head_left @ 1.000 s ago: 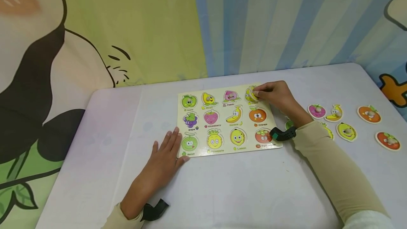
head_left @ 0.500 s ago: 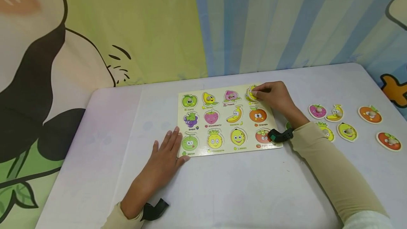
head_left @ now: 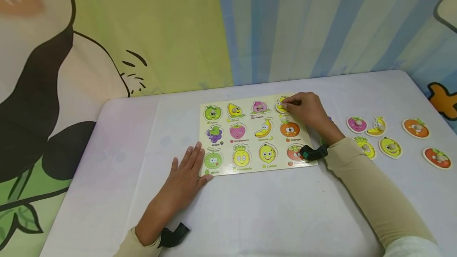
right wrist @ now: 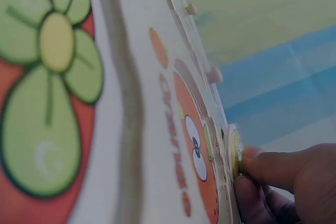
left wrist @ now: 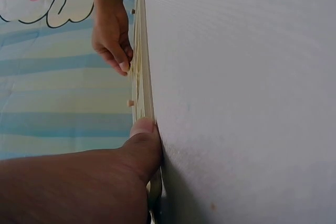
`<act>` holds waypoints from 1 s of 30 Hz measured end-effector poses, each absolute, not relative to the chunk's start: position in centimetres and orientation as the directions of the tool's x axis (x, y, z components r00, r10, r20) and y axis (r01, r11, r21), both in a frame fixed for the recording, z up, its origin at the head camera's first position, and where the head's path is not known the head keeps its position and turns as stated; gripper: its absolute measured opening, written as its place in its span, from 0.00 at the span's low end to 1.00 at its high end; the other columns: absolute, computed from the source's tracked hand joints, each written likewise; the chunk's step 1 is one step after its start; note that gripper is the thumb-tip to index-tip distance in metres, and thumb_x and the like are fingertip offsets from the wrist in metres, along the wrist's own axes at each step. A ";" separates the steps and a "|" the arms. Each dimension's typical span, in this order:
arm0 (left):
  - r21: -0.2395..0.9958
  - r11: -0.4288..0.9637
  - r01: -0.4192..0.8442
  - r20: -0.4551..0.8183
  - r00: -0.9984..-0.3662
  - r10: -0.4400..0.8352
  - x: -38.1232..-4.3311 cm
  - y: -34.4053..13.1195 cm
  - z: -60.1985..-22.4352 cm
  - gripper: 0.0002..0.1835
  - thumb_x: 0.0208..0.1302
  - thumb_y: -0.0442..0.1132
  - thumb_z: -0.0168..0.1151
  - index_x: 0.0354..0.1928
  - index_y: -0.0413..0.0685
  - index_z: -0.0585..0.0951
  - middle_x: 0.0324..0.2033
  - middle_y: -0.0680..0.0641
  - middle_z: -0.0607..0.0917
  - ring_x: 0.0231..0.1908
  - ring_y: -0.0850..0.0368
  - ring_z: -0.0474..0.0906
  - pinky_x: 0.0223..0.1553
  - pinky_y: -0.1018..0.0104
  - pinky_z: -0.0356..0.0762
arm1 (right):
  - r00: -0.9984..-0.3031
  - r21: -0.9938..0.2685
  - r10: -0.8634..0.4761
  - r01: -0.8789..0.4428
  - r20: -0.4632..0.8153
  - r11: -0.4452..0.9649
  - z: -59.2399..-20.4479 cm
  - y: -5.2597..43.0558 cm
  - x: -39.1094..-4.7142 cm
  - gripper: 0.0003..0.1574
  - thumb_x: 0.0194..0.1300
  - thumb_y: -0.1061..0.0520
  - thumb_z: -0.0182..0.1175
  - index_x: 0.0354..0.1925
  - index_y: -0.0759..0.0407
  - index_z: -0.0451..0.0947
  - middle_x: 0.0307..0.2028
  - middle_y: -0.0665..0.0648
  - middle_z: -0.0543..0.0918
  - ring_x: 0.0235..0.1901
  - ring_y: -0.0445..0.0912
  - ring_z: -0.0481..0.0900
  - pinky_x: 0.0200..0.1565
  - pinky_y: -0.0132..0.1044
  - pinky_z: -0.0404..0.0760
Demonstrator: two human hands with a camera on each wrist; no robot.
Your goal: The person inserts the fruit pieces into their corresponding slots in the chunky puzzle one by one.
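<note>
A wooden fruit puzzle board [head_left: 253,136] lies on the table. At its top right slot, my right hand [head_left: 310,110] pinches a yellow fruit puzzle piece [head_left: 281,106], partly covered by the fingertips. In the right wrist view, the thumb and a finger hold this piece [right wrist: 235,150] at the board's far edge. My left hand [head_left: 183,181] lies with straight fingers against the board's lower left edge, its thumb at the corner. Knobbed apple [head_left: 212,113], mango [head_left: 234,111] and peach [head_left: 260,108] pieces sit in the top row.
Right of the board lie loose knobbed pieces: strawberry [head_left: 356,125], banana [head_left: 376,126], pineapple [head_left: 365,147], lemon [head_left: 390,147], orange [head_left: 416,128] and a red tomato-like one [head_left: 437,158]. More pieces are partly hidden by the right forearm. A printed cloth backdrop [head_left: 171,31] stands behind the table.
The yellow piece has turned and settled flatter over the top right slot, with small shifts of my right hand. My left hand has stayed in place.
</note>
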State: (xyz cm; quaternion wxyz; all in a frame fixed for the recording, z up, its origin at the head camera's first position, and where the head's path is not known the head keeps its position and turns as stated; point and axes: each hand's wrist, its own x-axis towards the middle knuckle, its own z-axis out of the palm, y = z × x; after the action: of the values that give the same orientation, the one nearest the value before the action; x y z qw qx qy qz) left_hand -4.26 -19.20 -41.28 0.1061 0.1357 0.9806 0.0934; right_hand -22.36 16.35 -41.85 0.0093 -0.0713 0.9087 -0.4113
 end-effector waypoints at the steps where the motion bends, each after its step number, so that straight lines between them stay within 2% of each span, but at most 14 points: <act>1: 0.210 0.946 0.247 -0.182 -0.941 0.286 -4.3 -19.2 -41.3 0.43 0.70 0.55 0.55 0.76 0.39 0.50 0.76 0.42 0.44 0.74 0.44 0.38 0.66 0.33 0.43 | -0.990 -0.747 -0.137 -0.122 0.042 0.654 -41.9 16.4 -22.3 0.14 0.68 0.55 0.63 0.46 0.62 0.85 0.45 0.62 0.83 0.40 0.51 0.76 0.38 0.42 0.72; 5: 0.208 0.947 0.246 -0.184 -0.941 0.285 -4.3 -19.1 -41.3 0.43 0.70 0.55 0.55 0.76 0.39 0.50 0.76 0.43 0.45 0.74 0.44 0.38 0.66 0.33 0.43 | -0.988 -0.742 -0.142 -0.138 0.058 0.656 -41.8 16.3 -22.1 0.13 0.68 0.57 0.62 0.46 0.64 0.85 0.45 0.63 0.82 0.40 0.53 0.76 0.38 0.43 0.72; 17: 0.201 0.950 0.241 -0.188 -0.942 0.279 -4.3 -19.3 -41.3 0.43 0.70 0.55 0.55 0.75 0.39 0.51 0.76 0.42 0.45 0.74 0.44 0.38 0.65 0.33 0.44 | -0.950 -0.698 -0.224 -0.311 0.216 0.646 -42.0 15.6 -22.1 0.08 0.65 0.66 0.63 0.41 0.70 0.85 0.39 0.64 0.80 0.39 0.55 0.77 0.40 0.47 0.74; 30: 0.214 0.947 0.240 -0.162 -0.947 0.277 -4.3 -19.3 -41.4 0.43 0.70 0.54 0.56 0.76 0.40 0.51 0.76 0.42 0.46 0.74 0.43 0.39 0.65 0.33 0.43 | -0.963 -0.700 -0.208 -0.268 0.173 0.661 -41.9 15.8 -22.2 0.10 0.65 0.66 0.62 0.43 0.70 0.85 0.43 0.67 0.82 0.42 0.56 0.78 0.42 0.48 0.75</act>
State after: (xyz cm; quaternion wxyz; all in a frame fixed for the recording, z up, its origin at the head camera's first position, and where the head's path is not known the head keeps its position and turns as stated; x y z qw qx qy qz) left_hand -4.26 -19.28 -41.42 0.0953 0.1316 0.9820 0.0961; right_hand -22.17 15.79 -41.93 -0.0387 -0.1308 0.9106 -0.3902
